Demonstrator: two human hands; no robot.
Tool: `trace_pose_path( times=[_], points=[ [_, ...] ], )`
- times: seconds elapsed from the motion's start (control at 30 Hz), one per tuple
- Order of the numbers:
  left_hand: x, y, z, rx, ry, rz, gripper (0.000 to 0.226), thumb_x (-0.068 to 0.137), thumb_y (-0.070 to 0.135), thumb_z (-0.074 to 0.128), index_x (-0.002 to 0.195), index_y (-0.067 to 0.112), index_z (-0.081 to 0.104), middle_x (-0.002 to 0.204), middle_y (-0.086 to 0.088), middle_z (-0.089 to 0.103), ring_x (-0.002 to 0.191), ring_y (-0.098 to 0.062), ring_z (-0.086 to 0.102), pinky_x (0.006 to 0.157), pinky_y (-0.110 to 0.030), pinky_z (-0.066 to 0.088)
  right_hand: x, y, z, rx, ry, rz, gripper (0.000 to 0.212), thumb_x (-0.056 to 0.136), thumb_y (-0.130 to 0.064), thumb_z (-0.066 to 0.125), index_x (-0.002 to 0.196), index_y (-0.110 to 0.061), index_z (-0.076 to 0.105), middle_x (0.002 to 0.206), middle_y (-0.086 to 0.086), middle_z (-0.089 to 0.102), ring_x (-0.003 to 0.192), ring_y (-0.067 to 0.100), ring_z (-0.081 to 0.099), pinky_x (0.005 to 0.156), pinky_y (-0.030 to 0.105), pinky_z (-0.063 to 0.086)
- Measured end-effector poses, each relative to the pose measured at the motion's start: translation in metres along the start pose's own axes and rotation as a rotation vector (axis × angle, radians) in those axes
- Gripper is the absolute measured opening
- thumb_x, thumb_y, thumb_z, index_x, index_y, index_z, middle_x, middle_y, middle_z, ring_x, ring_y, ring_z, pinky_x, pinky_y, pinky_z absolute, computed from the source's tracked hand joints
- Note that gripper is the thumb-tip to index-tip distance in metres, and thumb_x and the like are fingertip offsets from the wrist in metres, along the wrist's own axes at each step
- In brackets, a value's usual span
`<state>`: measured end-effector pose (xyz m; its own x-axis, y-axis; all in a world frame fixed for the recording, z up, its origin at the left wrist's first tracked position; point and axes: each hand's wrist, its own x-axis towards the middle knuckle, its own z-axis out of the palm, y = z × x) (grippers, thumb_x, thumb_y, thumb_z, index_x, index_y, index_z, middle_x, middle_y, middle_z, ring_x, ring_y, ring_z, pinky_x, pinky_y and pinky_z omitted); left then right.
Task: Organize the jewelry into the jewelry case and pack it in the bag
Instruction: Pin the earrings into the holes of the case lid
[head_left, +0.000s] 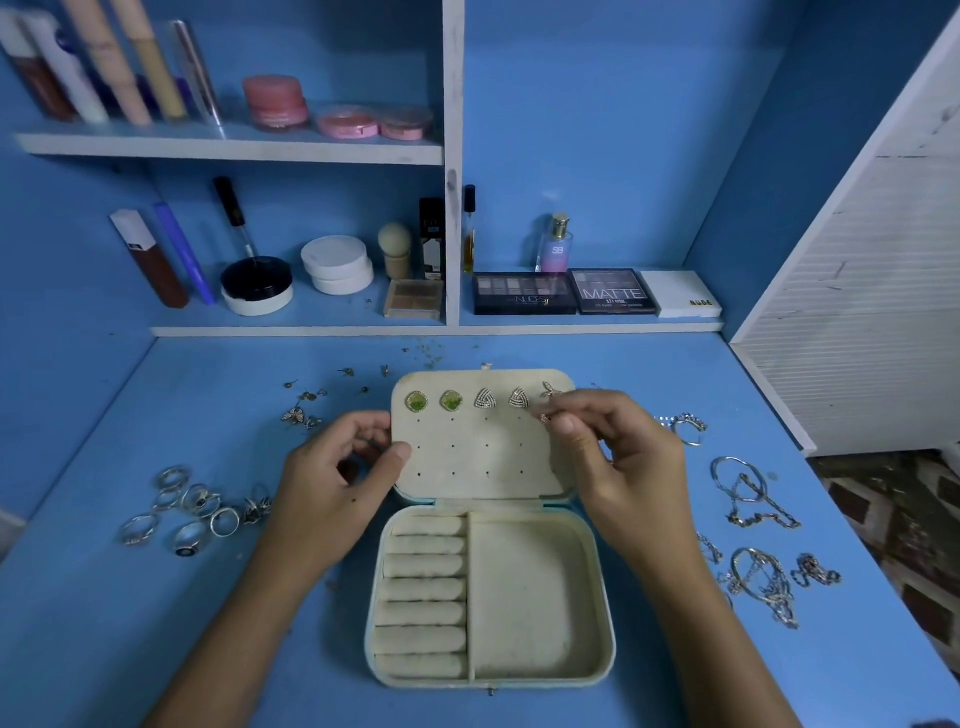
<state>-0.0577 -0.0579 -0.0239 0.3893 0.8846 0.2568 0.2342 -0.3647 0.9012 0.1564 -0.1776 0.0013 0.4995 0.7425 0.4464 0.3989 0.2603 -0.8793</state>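
**Pinning earrings, with small parts ready to slip**

Steadying the lid panel (483, 447) of the jewelry case (491, 597), my left hand (337, 478) pinches its left edge. If that pinch slackens, I judge the panel could shift and the post miss its hole. My right hand (613, 457) pinches a tiny earring (545, 418) at the top row's right end; it could drop. Rings (192, 512) lie left, chains (758, 545) right, on the blue desk (156, 649). Cosmetics shelves (234, 148) stand behind; I see no bag.
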Motion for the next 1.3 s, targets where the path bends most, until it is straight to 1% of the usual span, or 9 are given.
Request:
trace_pose_path(
  times=[0.07,0.13,0.2,0.43,0.67,0.87,1.03,1.2,1.3],
  points=[
    [0.0,0.0,0.0,-0.01,0.012,0.006,0.017,0.081,0.027,0.072,0.096,0.032,0.067,0.09,0.009,0.07,0.084,-0.011,0.065,0.076,-0.025,0.053,-0.001,0.001,0.002,-0.058,-0.014,-0.046,0.008,0.091,-0.013,0.07,0.094,-0.017,0.076,0.089,-0.007,0.075,0.08,0.02,0.069,0.067,0.035,0.054],
    [-0.001,0.001,0.0,-0.02,0.012,0.013,0.018,0.079,0.029,0.069,0.096,0.036,0.066,0.089,0.008,0.069,0.083,-0.012,0.065,0.075,-0.023,0.053,-0.001,0.002,0.004,-0.131,-0.024,-0.125,0.008,0.087,-0.013,0.072,0.09,-0.016,0.078,0.089,-0.01,0.075,0.077,0.017,0.065,0.066,0.026,0.05],
    [-0.001,0.002,0.0,-0.024,0.009,0.018,0.021,0.079,0.029,0.068,0.097,0.039,0.065,0.088,0.007,0.069,0.083,-0.013,0.064,0.075,-0.026,0.053,-0.001,0.004,0.006,-0.186,-0.025,-0.184,0.008,0.086,-0.009,0.073,0.088,-0.014,0.079,0.092,-0.011,0.075,0.08,0.014,0.064,0.067,0.02,0.046],
    [-0.001,0.005,-0.001,-0.034,0.001,0.018,0.025,0.078,0.03,0.069,0.094,0.048,0.064,0.089,0.009,0.067,0.081,-0.009,0.063,0.073,-0.023,0.053,-0.003,0.007,0.01,-0.178,-0.046,-0.217,0.009,0.084,0.0,0.072,0.087,-0.005,0.079,0.093,0.0,0.074,0.088,0.006,0.067,0.069,0.011,0.044],
    [-0.001,0.005,-0.001,-0.04,0.006,0.013,0.024,0.077,0.03,0.07,0.096,0.043,0.064,0.088,0.009,0.068,0.079,-0.011,0.063,0.074,-0.031,0.053,-0.003,0.005,0.012,-0.239,-0.025,-0.198,0.017,0.08,0.009,0.076,0.081,-0.008,0.077,0.084,-0.006,0.073,0.065,0.002,0.057,0.062,0.006,0.036],
    [-0.002,0.006,-0.002,-0.039,0.004,0.016,0.021,0.078,0.028,0.069,0.096,0.037,0.066,0.087,0.01,0.068,0.079,-0.01,0.063,0.073,-0.032,0.054,-0.003,0.004,0.015,-0.235,0.023,-0.174,0.02,0.08,0.012,0.074,0.079,-0.008,0.076,0.086,-0.006,0.073,0.072,0.0,0.061,0.061,0.006,0.037],
    [-0.002,0.007,-0.001,-0.039,0.008,0.02,0.02,0.078,0.026,0.069,0.097,0.034,0.065,0.088,0.009,0.068,0.079,-0.011,0.063,0.074,-0.035,0.053,-0.005,0.001,0.017,-0.164,0.075,-0.001,0.016,0.081,-0.008,0.08,0.087,-0.017,0.068,0.077,-0.015,0.071,0.055,0.012,0.054,0.059,0.013,0.04],
    [-0.002,0.007,-0.002,-0.034,0.003,0.028,0.024,0.078,0.027,0.07,0.097,0.041,0.064,0.089,0.01,0.068,0.079,-0.009,0.063,0.073,-0.03,0.054,-0.006,-0.003,0.019,-0.146,0.095,0.069,0.029,0.08,-0.013,0.082,0.084,-0.023,0.056,0.081,-0.013,0.074,0.053,0.015,0.051,0.06,0.02,0.042],
    [-0.002,0.007,-0.002,-0.035,0.0,0.034,0.025,0.081,0.019,0.075,0.096,0.037,0.066,0.087,0.007,0.067,0.077,-0.011,0.063,0.072,-0.031,0.054,-0.006,-0.005,0.019,-0.167,0.097,0.069,0.032,0.079,-0.014,0.083,0.081,-0.028,0.054,0.08,-0.015,0.074,0.052,0.014,0.051,0.06,0.018,0.041]
  ],
)
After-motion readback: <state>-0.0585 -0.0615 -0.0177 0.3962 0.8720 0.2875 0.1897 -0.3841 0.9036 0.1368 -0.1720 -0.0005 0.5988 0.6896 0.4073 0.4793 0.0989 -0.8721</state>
